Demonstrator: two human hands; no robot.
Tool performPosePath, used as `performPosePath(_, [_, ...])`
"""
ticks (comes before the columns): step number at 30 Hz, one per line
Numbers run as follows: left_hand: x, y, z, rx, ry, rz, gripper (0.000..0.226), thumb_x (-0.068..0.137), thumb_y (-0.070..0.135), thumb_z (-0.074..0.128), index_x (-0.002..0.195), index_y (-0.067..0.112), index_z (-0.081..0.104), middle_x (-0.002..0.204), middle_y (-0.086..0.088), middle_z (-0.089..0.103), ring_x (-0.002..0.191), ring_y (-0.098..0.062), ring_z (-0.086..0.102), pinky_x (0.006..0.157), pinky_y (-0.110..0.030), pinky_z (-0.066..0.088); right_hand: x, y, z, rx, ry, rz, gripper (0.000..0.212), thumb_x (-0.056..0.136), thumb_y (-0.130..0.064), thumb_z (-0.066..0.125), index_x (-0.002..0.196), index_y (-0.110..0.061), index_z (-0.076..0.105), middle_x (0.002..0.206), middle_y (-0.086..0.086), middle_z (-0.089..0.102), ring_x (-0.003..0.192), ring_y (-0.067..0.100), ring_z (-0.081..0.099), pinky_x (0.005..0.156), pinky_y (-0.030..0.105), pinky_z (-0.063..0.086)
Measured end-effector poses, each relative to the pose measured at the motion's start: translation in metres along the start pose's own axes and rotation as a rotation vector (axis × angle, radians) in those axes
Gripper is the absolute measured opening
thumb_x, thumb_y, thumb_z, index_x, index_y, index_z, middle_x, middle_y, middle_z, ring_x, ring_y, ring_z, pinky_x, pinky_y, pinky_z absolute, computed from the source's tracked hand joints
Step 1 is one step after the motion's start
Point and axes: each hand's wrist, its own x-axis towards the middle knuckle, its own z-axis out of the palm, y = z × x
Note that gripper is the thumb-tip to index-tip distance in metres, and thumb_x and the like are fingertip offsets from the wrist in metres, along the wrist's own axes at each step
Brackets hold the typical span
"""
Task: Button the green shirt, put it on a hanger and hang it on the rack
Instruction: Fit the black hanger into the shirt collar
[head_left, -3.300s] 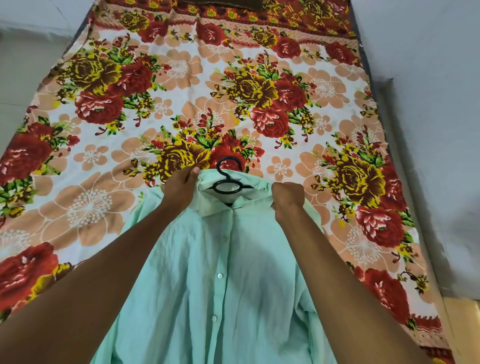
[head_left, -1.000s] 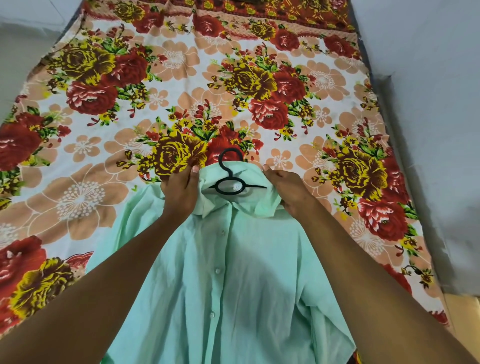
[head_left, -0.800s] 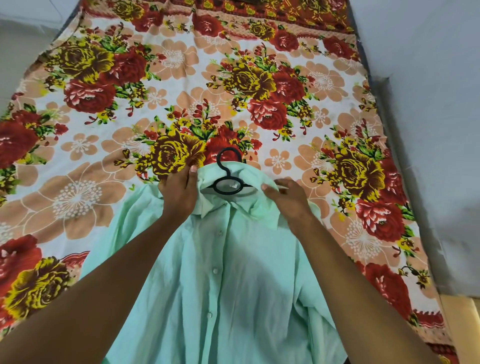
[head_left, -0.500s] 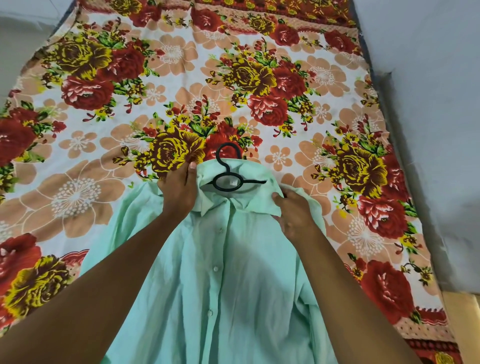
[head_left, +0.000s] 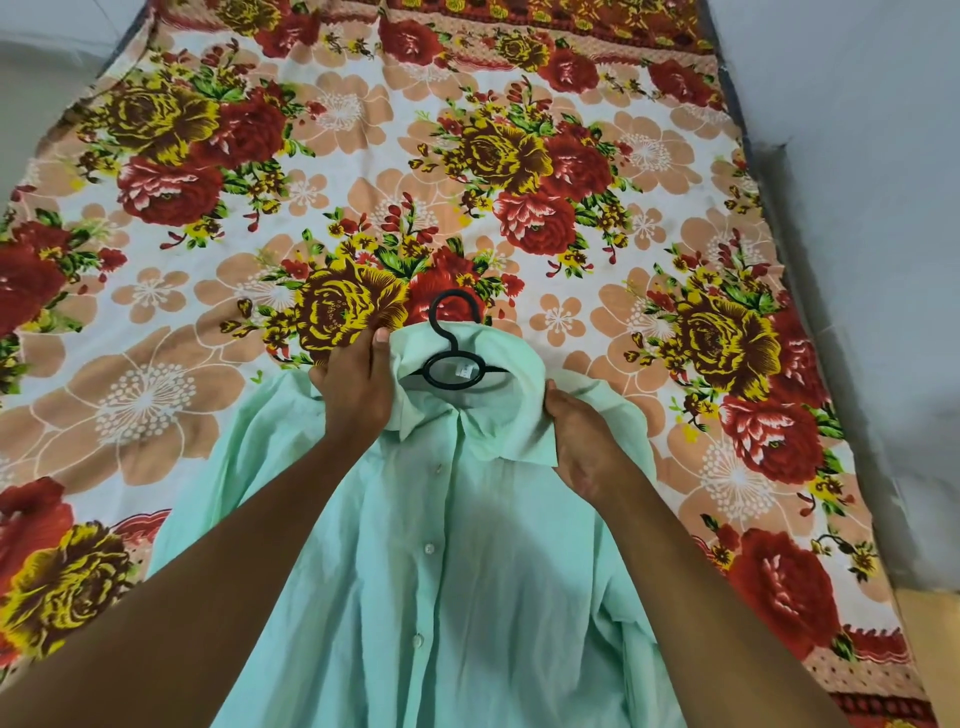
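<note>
Left hand (head_left: 355, 391): fingers curled down over left side of collar, thumb tip up at collar's top edge, gripping fabric. Right hand (head_left: 584, 439): fingers tucked under right collar flap, thumb on top at flap's edge, pinching the cloth; exact curl of hidden fingers not visible.

Pale mint-green button-front cotton shirt (head_left: 452, 582): lying flat, front up, on bed covered by floral bedsheet with red and yellow roses on cream and peach ground (head_left: 363, 156). Placket closed, small white buttons in a line down centre. Collar end away from camera, between the two hands. Both forearms reaching across shirt body.

Black plastic hanger with oval ring below its hook (head_left: 451, 356): inside neck opening, hook sticking out past collar onto sheet, ring resting on inner back of collar, arms hidden under shoulders. Sits between the hands, nearer the left thumb; touching neither.

Against half a second back: left hand unchanged in place and grip. Right hand slid slightly lower along right collar flap, flap now pulled flatter and wider. Hanger and shirt otherwise in same spot.

Grey-white wall (head_left: 857, 260) along bed's right edge.
</note>
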Motion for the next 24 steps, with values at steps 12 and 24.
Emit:
performPosePath(12, [-0.004,0.000,-0.002,-0.030,0.003,0.005,0.044,0.108,0.043,0.029,0.068,0.027,0.037,0.065,0.002,0.050,0.077,-0.027,0.054,0.099,-0.051,0.031,-0.008,-0.002,0.015,-0.998,0.562,-1.007,0.024,0.091,-0.013,0.069,0.115,-0.013,0.066,0.116,0.006,0.059,0.113,0.028,0.054,0.091,0.040,0.048])
performPosePath(24, [-0.007,0.000,-0.023,-0.061,-0.119,0.133,0.048,0.105,0.043,0.036,0.062,0.022,0.033,0.055,0.004,0.036,0.057,-0.011,0.042,0.076,-0.037,0.023,0.020,-0.046,0.050,-1.034,-0.098,-0.536,0.026,0.104,-0.032,0.060,0.124,-0.017,0.066,0.096,-0.006,0.064,0.088,0.008,0.060,0.075,0.023,0.044])
